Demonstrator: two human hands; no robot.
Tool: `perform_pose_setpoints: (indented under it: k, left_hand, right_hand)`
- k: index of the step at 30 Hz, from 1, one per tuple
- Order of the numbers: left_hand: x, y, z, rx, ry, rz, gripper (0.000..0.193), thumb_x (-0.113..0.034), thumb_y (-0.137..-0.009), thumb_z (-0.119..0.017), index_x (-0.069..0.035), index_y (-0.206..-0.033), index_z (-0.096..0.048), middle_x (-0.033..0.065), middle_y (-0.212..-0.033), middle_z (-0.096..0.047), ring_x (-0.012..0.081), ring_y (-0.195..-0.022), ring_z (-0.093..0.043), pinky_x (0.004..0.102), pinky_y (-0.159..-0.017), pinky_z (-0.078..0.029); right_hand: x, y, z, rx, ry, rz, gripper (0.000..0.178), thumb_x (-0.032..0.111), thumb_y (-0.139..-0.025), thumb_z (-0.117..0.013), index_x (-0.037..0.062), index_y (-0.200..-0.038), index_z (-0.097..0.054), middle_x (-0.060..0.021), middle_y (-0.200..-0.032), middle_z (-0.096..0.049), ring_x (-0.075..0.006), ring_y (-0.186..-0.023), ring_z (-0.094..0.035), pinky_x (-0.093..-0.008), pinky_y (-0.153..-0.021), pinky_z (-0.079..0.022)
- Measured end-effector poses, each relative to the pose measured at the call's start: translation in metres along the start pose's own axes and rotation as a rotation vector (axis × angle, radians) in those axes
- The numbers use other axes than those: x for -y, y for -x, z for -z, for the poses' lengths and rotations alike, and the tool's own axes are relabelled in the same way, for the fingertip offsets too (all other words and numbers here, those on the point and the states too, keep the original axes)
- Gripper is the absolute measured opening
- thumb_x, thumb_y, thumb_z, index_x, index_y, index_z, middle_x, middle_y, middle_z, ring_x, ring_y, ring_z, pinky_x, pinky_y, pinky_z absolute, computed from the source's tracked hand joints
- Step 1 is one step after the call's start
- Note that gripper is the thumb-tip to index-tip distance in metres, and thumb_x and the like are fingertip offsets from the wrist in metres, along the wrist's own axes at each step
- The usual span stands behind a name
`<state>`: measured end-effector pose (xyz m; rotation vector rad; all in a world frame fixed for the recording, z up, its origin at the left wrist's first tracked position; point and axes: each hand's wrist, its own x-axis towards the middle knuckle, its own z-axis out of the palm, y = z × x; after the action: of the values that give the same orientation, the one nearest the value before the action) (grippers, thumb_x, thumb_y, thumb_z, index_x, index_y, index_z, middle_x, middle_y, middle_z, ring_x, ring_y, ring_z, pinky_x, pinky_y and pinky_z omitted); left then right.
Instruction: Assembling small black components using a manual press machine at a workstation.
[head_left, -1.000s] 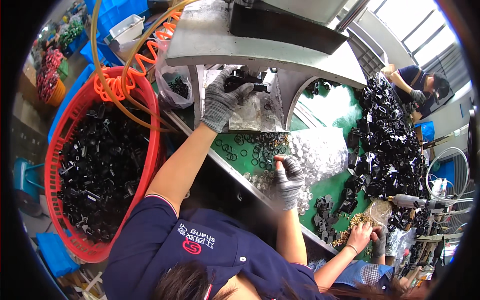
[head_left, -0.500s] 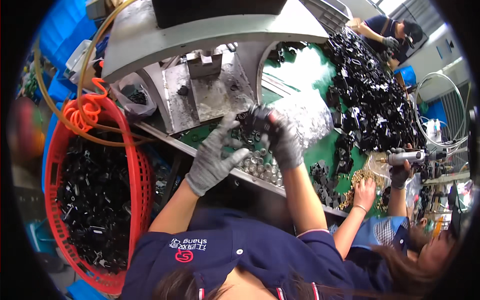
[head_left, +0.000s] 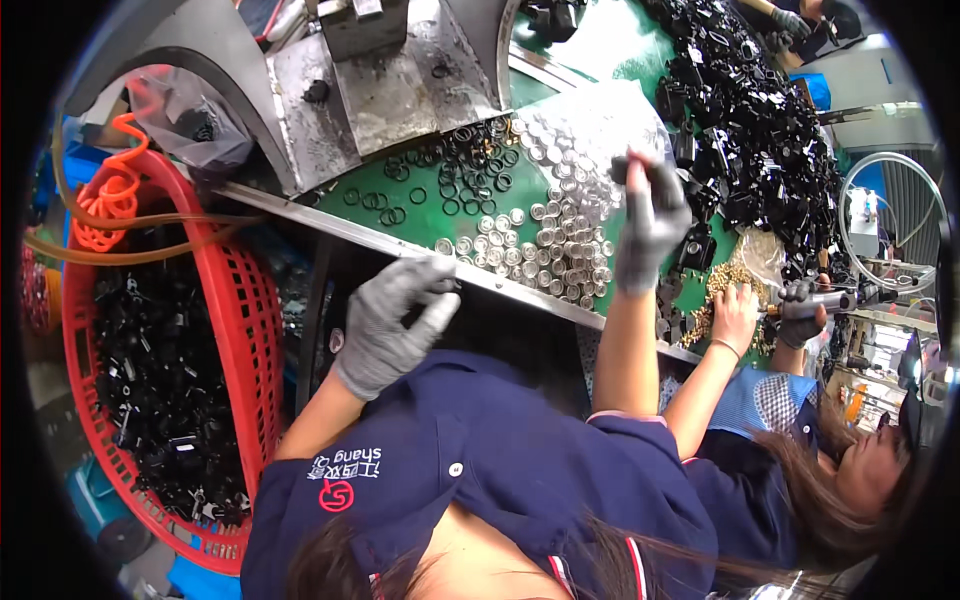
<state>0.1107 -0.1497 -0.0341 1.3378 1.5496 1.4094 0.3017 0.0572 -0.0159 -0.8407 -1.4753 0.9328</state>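
My left hand point(head_left: 392, 325), in a grey glove, is drawn back just off the table's metal edge. Its fingers curl toward the thumb, and something dark and small shows between them; I cannot make out what it is. My right hand point(head_left: 652, 228), also gloved, is raised over the clear plastic bag point(head_left: 600, 115) beside the black parts. A bare reddish fingertip shows, and a small black part point(head_left: 622, 167) appears pinched at the fingers, blurred by motion. Between the hands lie loose round metal caps point(head_left: 565, 250) and black rubber rings point(head_left: 465, 180) on the green tabletop point(head_left: 435, 225).
A metal machine bed point(head_left: 395, 95) stands at the far left. Black parts heap in a large pile point(head_left: 740, 130) at right. A red basket point(head_left: 235, 330) of black pieces is at left. A co-worker's hand point(head_left: 737, 318) reaches into small brass pieces; their other hand point(head_left: 800, 312) grips a power tool.
My right hand has swung right, away from the machine, toward the black pile. My left hand has pulled back toward my body and its fingers have curled. The view has shifted, uncovering the rings and caps.
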Motion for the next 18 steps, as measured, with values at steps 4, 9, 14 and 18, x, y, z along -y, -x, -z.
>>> perform_pose_setpoints:
  k: [4, 9, 14, 18]
  left_hand:
    - [-0.005, -0.032, -0.026, 0.134, -0.238, -0.145, 0.025, 0.000, -0.082, -0.067, -0.002, -0.107, -0.066, 0.0123, -0.096, -0.067, 0.0206, -0.085, -0.068, 0.0287, -0.075, -0.055]
    - [0.005, -0.059, -0.040, 0.170, -0.104, -0.085, 0.017, -0.002, -0.082, -0.068, 0.000, -0.099, -0.068, 0.0130, -0.096, -0.067, 0.0235, -0.084, -0.068, 0.0309, -0.074, -0.055]
    - [0.019, -0.071, -0.039, 0.142, -0.120, -0.131, 0.018, -0.004, -0.083, -0.067, -0.001, -0.100, -0.068, 0.0130, -0.096, -0.067, 0.0236, -0.087, -0.067, 0.0313, -0.076, -0.055]
    - [0.008, -0.064, -0.019, -0.041, -0.124, -0.243, 0.017, -0.001, -0.083, -0.066, 0.000, -0.100, -0.068, 0.0124, -0.098, -0.067, 0.0214, -0.092, -0.066, 0.0294, -0.078, -0.054]
  right_hand:
    - [-0.012, 0.060, 0.050, -0.076, 0.056, 0.024, 0.022, 0.005, -0.087, -0.057, -0.0057, -0.105, -0.065, -0.0091, -0.098, -0.067, -0.0177, -0.094, -0.063, -0.0288, -0.090, -0.048]
    - [-0.011, 0.082, 0.031, -0.088, -0.010, -0.102, 0.027, 0.009, -0.086, -0.058, -0.0055, -0.107, -0.065, -0.0124, -0.109, -0.065, -0.0190, -0.105, -0.059, -0.0328, -0.099, -0.043]
    - [-0.008, 0.084, -0.009, -0.080, -0.173, -0.266, 0.027, 0.005, -0.082, -0.059, -0.0045, -0.107, -0.065, -0.0115, -0.114, -0.062, -0.0188, -0.107, -0.057, -0.0324, -0.100, -0.040]
    - [-0.011, 0.078, -0.023, -0.062, -0.025, -0.131, 0.026, 0.006, -0.082, -0.059, -0.0018, -0.106, -0.066, -0.0104, -0.111, -0.063, -0.0204, -0.102, -0.059, -0.0333, -0.097, -0.043]
